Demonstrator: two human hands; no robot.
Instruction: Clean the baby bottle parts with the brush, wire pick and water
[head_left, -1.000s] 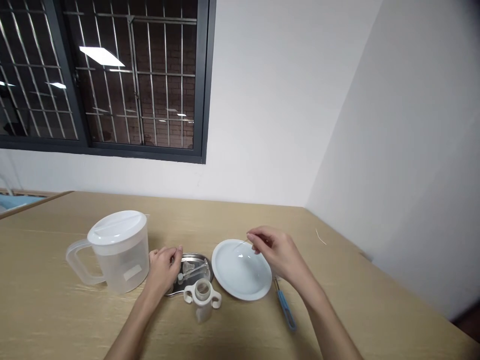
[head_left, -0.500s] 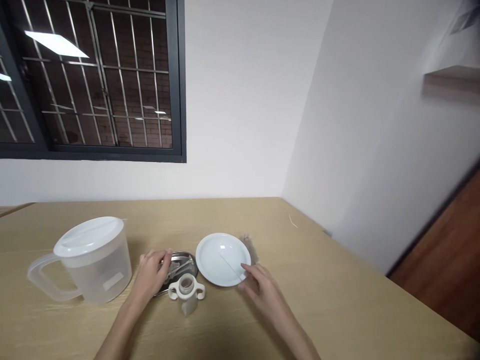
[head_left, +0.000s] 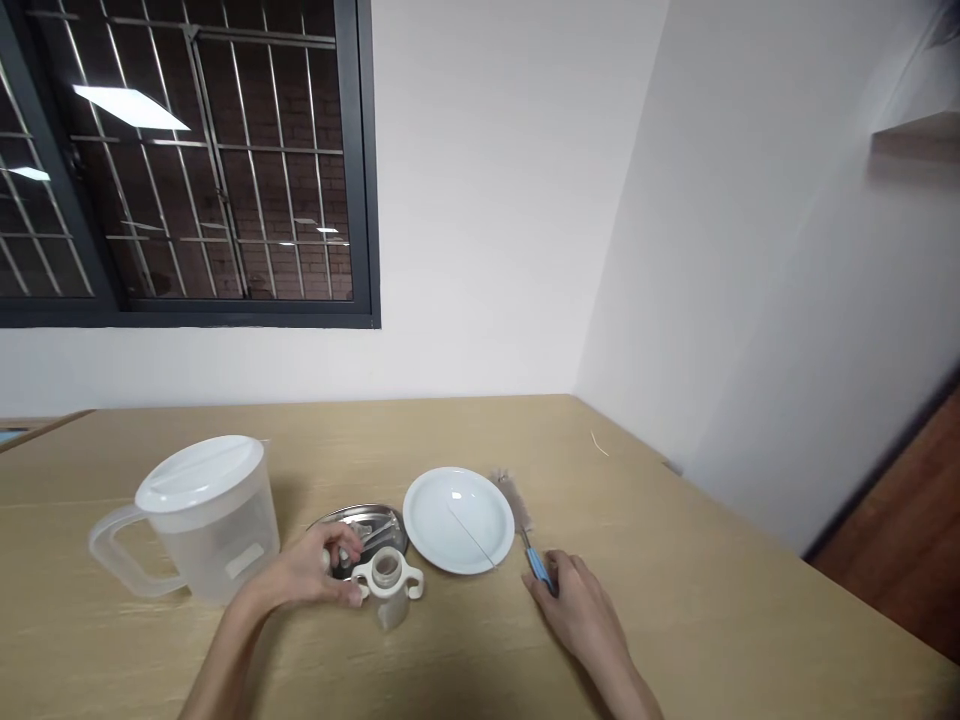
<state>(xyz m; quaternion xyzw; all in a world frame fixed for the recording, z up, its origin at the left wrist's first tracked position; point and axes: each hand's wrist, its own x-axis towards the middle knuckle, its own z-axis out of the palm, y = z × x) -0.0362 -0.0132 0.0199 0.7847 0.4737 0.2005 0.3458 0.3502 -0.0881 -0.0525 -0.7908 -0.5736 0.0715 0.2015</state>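
My right hand [head_left: 581, 610] is closed on the blue handle [head_left: 538, 568] of a bottle brush. Its bristle head [head_left: 512, 500] lies beside the white plate [head_left: 435, 500], pointing away from me. My left hand [head_left: 311, 570] has its thumb and fingers apart at the left handle of a small clear bottle [head_left: 390, 608] with a white two-handled collar; the thumb seems to touch that handle. The bottle stands upright with its mouth uncovered. Behind it, partly hidden by my left hand, a metal tray [head_left: 330, 518] holds small clear parts. A thin rod [head_left: 471, 535] lies across the plate.
A clear plastic pitcher [head_left: 225, 545] with a white lid [head_left: 202, 475] stands on the left of the wooden table [head_left: 480, 660]. A short pale strand [head_left: 599, 444] lies toward the back right. Behind the table are a white wall and a barred window [head_left: 225, 170].
My right hand has moved from the plate's edge to the brush and closed on its handle. My left hand has left the tray and come to the bottle's handle.
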